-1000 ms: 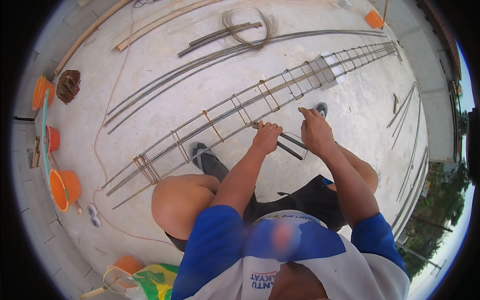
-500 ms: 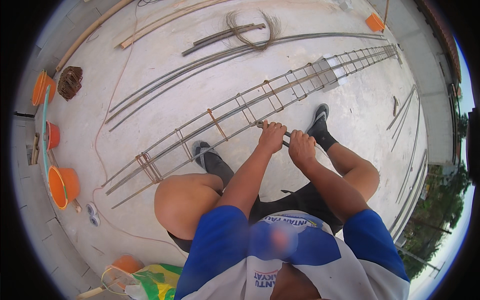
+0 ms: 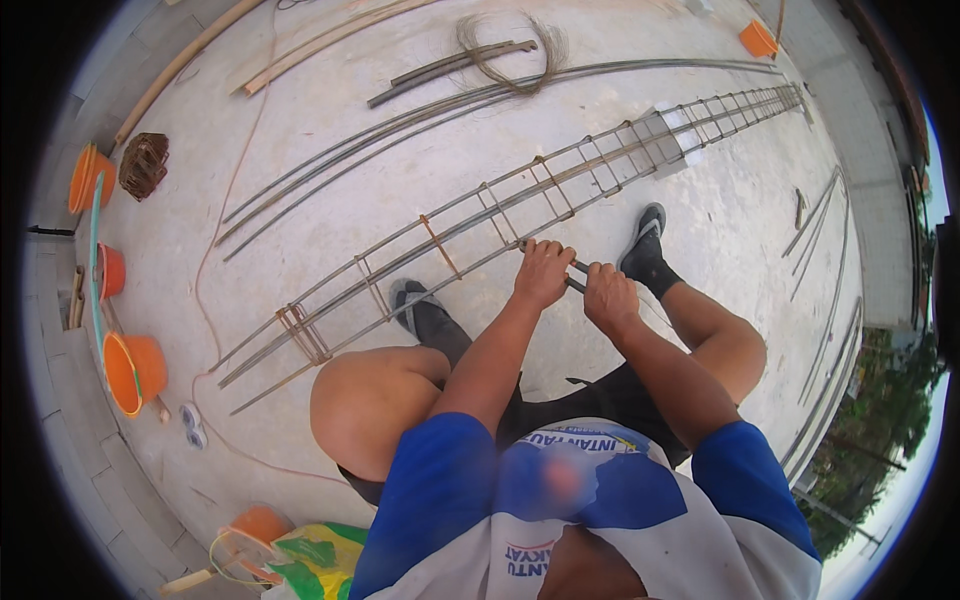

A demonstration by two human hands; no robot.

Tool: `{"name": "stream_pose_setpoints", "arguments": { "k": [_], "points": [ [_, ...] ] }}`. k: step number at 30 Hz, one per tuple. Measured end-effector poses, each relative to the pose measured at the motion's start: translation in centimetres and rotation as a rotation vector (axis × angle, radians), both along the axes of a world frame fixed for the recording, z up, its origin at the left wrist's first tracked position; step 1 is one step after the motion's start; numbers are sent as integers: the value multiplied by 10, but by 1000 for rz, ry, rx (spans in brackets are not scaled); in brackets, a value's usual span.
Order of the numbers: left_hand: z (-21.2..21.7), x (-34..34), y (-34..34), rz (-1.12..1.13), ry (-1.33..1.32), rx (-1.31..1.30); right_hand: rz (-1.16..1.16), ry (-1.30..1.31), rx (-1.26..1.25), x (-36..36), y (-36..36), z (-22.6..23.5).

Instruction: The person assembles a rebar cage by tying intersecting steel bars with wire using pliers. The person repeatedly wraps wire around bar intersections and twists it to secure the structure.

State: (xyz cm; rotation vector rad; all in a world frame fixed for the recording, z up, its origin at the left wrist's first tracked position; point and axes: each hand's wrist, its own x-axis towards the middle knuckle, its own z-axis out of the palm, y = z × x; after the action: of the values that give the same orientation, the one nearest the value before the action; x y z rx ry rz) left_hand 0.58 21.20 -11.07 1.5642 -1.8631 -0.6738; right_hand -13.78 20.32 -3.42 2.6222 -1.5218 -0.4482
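Head view: left hand point(image 3: 545, 273) and right hand point(image 3: 612, 297) have their fingers wrapped around a dark-handled tool point(image 3: 575, 285), its tip at the near bar of a steel cage point(image 3: 440, 246) stretching toward the concrete floor's point(image 3: 560, 345) far right corner.

Near the middle of the frame, the left hand point(image 3: 545, 273) and right hand point(image 3: 611, 298) hide much of the dark-handled tool point(image 3: 579, 266), and whether its tip touches the rebar cage point(image 3: 441, 246) is too small to tell. Low in the centre, a pinkish blur point(image 3: 562, 481) veils part of the shirt point(image 3: 640, 500); at lower left, the green-and-yellow bag point(image 3: 318, 560) runs off the bottom edge. The cage's ties at upper right shrink past counting.
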Motion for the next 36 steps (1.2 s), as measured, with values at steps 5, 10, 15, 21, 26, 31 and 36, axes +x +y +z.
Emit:
{"name": "stream_pose_setpoints", "arguments": {
  "k": [5,10,15,21,26,31,36],
  "points": [
    [-7,-1,5,59,-9,-119,6,-15,0,5,5,3],
    [-7,-7,2,65,8,-53,-19,124,-80,16,8,12],
    [-17,-6,4,42,45,-90,-39,-9,318,1,-16,-2],
    [7,-13,18,154,-26,-196,-710,-199,1277,21,-52,40],
    [3,-11,15,45,-60,-103,-886,-426,1522,6,-51,32],
    [15,3,-7,-46,-41,103,108,217,103,35,-3,48],
    [16,-1,3,9,17,24,-69,64,334,24,-25,41]
  ]
}}
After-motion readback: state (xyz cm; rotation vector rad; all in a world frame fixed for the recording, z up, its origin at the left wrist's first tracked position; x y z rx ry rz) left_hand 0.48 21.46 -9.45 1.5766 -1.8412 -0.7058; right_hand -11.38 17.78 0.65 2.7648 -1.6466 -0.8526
